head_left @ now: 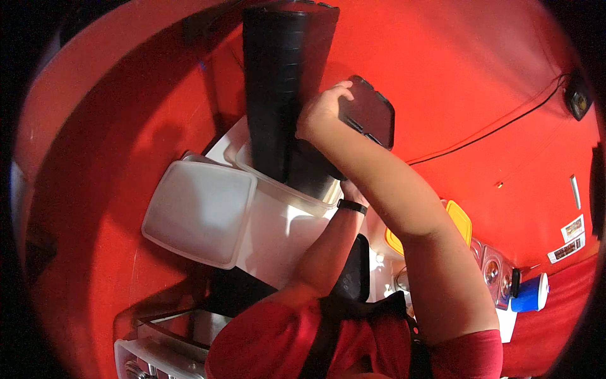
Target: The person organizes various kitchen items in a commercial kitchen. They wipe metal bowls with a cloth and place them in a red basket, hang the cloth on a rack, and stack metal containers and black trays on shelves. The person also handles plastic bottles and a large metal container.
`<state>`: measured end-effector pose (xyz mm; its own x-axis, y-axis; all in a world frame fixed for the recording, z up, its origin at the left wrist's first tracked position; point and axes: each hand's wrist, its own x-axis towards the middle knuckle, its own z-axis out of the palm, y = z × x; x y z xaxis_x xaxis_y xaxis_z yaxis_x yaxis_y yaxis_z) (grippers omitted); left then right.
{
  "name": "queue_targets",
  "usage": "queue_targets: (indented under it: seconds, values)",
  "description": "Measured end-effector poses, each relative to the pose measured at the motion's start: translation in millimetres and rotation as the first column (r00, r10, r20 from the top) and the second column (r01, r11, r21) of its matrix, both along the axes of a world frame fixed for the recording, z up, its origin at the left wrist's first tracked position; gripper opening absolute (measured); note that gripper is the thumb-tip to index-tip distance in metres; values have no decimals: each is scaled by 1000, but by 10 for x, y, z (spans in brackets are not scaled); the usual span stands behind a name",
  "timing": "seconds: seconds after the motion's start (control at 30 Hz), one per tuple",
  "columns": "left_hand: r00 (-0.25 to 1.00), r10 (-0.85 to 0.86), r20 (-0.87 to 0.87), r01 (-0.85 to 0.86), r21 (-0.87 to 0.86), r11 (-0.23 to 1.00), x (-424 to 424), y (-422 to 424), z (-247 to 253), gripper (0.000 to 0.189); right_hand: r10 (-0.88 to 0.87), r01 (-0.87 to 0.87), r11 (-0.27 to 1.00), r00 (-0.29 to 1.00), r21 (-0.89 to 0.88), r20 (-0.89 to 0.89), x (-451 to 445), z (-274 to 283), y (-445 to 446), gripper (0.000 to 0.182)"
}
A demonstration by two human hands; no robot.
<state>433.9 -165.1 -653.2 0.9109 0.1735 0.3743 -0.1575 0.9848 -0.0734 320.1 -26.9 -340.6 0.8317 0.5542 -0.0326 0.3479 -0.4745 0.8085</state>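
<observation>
My right hand [326,109] grips the near side of a black plastic container [371,111], its fingertips curled at the upper edge. Lower down, my left hand [352,192], with a black band on its wrist, is at the base of the black containers. My right forearm covers part of it, so its fingers are hidden. Left of my hands rises a tall stack of black plastic containers [272,80]. This stack stands in a clear plastic bin [279,187] on a white surface [272,237].
A translucent lid [199,213] leans out over the left edge. Near my right arm are a yellow lid [459,222], clear bins [492,272] and a blue container with a white lid [528,293]. A black cable [487,131] crosses the red wall [454,90].
</observation>
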Motion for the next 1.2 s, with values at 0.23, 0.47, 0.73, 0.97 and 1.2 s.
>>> queue_targets:
  seconds: [0.23, 0.47, 0.73, 0.97, 1.2]
  values:
    - [939, 47, -341, -111, -171, 979, -844, 393, 894, 60, 83, -42, 990, 942, 134, -324, 463, -125, -121, 73]
    - [414, 866, -280, -391, 805, 447, -1299, 935, 1846, 85, 601, -253, 321, 799, 913, 11, 829, 11, -956, 104]
    - [489, 871, -40, -175, 974, 143, -1164, 1261, 1385, 82, 905, 913, -399, 407, 84, -126, 988, -928, -1695, 98]
    - [381, 902, -201, -177, 942, 285, -1332, 1225, 1238, 94, 828, 860, -500, 508, 96, -237, 908, -839, -1162, 133]
    - [406, 903, -144, -100, 975, 200, -1257, 1172, 1155, 102, 839, 875, -465, 484, 133, -248, 952, -865, -1268, 133]
